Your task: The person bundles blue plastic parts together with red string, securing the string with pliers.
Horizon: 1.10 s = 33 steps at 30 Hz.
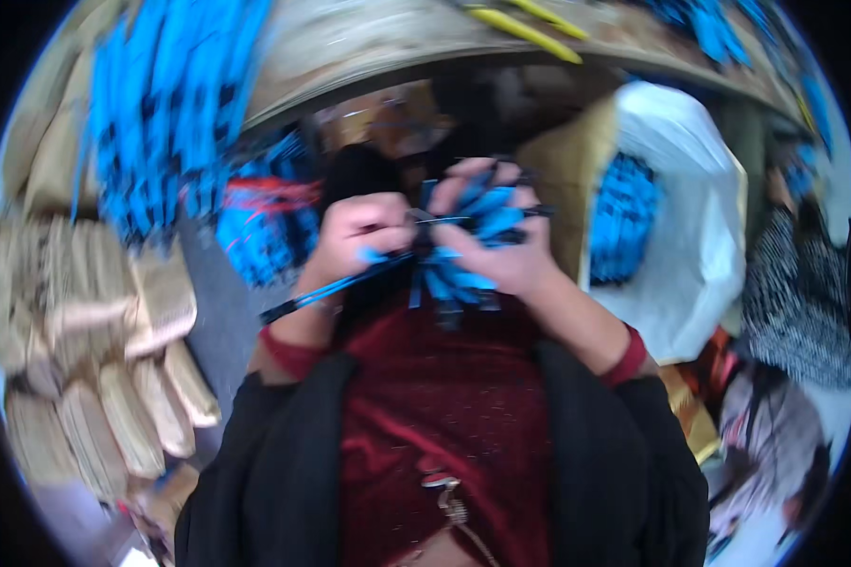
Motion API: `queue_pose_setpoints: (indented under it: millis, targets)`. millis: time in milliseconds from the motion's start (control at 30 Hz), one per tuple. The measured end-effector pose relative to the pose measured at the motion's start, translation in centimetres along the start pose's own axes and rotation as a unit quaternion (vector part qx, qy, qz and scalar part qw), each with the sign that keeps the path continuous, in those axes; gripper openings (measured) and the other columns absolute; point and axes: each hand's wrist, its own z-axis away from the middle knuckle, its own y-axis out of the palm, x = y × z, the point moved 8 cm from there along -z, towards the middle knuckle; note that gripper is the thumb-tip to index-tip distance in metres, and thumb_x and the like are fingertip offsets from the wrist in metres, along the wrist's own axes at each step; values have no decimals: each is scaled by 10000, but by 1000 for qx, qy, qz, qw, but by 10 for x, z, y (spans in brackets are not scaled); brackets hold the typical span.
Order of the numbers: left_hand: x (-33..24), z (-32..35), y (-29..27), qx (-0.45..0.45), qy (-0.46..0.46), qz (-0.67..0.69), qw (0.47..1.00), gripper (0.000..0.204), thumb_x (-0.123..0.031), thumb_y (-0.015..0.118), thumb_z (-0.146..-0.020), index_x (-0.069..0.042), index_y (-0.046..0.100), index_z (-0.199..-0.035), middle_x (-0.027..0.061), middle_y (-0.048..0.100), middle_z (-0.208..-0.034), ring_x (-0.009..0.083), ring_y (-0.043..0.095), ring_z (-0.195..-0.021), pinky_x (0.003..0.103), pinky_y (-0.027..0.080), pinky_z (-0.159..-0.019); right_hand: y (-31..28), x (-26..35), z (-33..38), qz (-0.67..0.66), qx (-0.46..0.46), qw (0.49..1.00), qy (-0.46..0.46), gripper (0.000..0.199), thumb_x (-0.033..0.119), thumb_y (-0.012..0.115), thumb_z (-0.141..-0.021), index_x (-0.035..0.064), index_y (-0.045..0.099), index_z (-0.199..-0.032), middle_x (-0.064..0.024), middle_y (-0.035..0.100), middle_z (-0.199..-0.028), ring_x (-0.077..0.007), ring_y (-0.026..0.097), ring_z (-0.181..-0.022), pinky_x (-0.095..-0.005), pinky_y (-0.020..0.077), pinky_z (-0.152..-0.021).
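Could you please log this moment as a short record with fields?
left hand: pinches one long blue-and-black stick
right hand: grips a bunch of blue-and-black sticks
position: both hands together above a dark red lap
left side: tan woven bundles, pile of blue sticks
right side: white plastic bag holding more blue sticks

Both hands met close before the person's chest, the left hand just beside the right hand, which gripped a bundle of pens. One pen ran out leftward below the left hand. Beyond the grip stood a table. Left of the grip lay stacked packets; right of it, an open sack held more pens.
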Motion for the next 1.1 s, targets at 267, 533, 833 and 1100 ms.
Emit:
queue_pose_setpoints:
  millis: [267,533,833,1100]
  targets:
    - [5,13,-13,-77,-46,66,994,119,-27,640,-768,35,569,-694,64,548,-678,136,537,-623,275,442,-578,18,-8,-10,32,78,996,29,555,0,673,-722,31,397,-1202,-117,564,-933,-138,546,-828,-287,459,-755]
    - [11,12,-19,-84,-40,72,993,99,-48,635,-773,34,599,-732,56,560,-692,132,536,-638,259,433,-586,28,-12,-21,47,76,995,47,554,12,683,-726,32,402,-1203,-123,564,-939,-134,544,-819,-279,461,-741]
    - [14,10,-19,-108,-47,80,990,83,-59,631,-773,23,622,-774,41,571,-718,121,523,-661,238,418,-605,23,-13,-22,71,56,995,38,553,12,686,-722,20,403,-1197,-122,568,-925,-135,549,-801,-271,460,-717]
    - [13,6,-11,-72,-28,75,994,94,-71,618,-792,23,623,-798,39,584,-747,119,537,-687,240,430,-631,28,-11,-22,71,50,995,48,517,3,662,-734,17,406,-1183,-116,569,-916,-137,552,-795,-277,463,-721]
